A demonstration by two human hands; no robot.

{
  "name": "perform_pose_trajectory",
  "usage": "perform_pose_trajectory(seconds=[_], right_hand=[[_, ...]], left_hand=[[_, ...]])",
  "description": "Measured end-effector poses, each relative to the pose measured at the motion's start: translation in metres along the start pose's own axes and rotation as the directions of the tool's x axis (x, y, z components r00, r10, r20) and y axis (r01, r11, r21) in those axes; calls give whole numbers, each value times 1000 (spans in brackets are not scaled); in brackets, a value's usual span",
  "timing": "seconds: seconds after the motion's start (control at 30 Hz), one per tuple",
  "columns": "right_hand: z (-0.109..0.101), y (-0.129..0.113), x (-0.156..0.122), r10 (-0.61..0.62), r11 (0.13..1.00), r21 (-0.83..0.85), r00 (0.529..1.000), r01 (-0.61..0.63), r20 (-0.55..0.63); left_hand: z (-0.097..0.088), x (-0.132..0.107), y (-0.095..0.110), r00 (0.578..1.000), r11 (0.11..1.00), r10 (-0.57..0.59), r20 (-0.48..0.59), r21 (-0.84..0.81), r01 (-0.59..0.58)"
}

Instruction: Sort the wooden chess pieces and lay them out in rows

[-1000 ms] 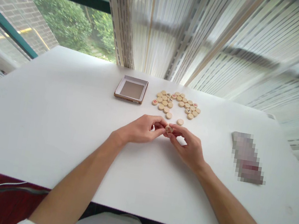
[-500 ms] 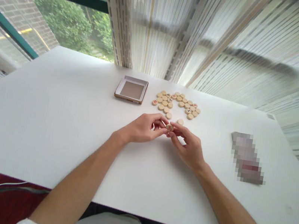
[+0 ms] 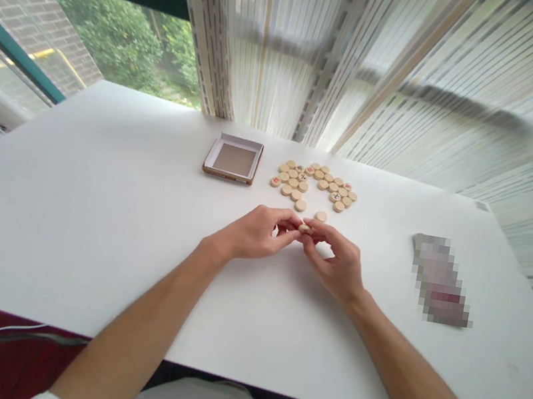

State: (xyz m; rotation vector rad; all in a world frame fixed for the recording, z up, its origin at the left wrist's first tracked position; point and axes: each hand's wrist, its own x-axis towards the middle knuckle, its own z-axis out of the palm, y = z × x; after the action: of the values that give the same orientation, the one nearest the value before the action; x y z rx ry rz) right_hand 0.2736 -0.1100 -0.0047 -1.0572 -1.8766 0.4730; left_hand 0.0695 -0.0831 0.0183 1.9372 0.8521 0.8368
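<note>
From the head view, a round wooden xiangqi piece point(image 3: 305, 229) sits between the two hands above the white tabletop point(image 3: 67, 208), seen nearly edge-on, its flat disc lying roughly crosswise to the view; the left hand point(image 3: 256, 233) and right hand point(image 3: 337, 265) are both curled and closed around it, their fingertips pinching it from either side, with neither clearly nearer; just beyond the right hand's fingers lies a loose wooden disc point(image 3: 321, 216); farther on, a curved cluster of similar pale pieces point(image 3: 314, 183), smooth and flat, some with red or black carved characters, rests on the tabletop; to its left stands an open shallow cardboard box point(image 3: 232, 158) with a brown base; well to the right lies a pixelated flat object point(image 3: 440, 281), too blurred to identify
</note>
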Motion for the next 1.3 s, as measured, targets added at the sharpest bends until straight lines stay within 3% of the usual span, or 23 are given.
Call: perform_pose_trajectory(seconds=[0.27, 0.5, 0.63, 0.73, 0.83, 0.97, 1.1, 1.3], right_hand=[[-2, -1, 0, 27, 1000, 2, 999, -27, 32], [0, 1, -1, 54, 998, 35, 994, -58, 91], [0, -1, -1, 15, 999, 27, 995, -18, 95], [-4, 3, 2, 7, 999, -37, 1000, -7, 7], [-10, 15, 8, 39, 995, -84, 993, -49, -115], [-18, 34, 16, 120, 986, -83, 965, -143, -232], [-20, 42, 19, 207, 968, -87, 944, -236, -256], [-19, 42, 19, 198, 968, -110, 956, -226, -216]], left_hand=[[-2, 0, 5, 999, 998, -38, 28, 50, 36], [-4, 0, 8, 998, 994, -66, -11, 87, 67], [-21, 0, 2, 990, 989, -99, -96, 102, 108], [-40, -2, -7, 969, 978, -177, -174, 82, 193], [-54, -5, -16, 953, 952, -290, -93, 78, 297], [-61, -10, -19, 912, 899, -408, 51, 198, 391], [-60, -13, -18, 887, 860, -457, 71, 291, 420], [-54, -14, -18, 837, 814, -543, 74, 290, 503]])
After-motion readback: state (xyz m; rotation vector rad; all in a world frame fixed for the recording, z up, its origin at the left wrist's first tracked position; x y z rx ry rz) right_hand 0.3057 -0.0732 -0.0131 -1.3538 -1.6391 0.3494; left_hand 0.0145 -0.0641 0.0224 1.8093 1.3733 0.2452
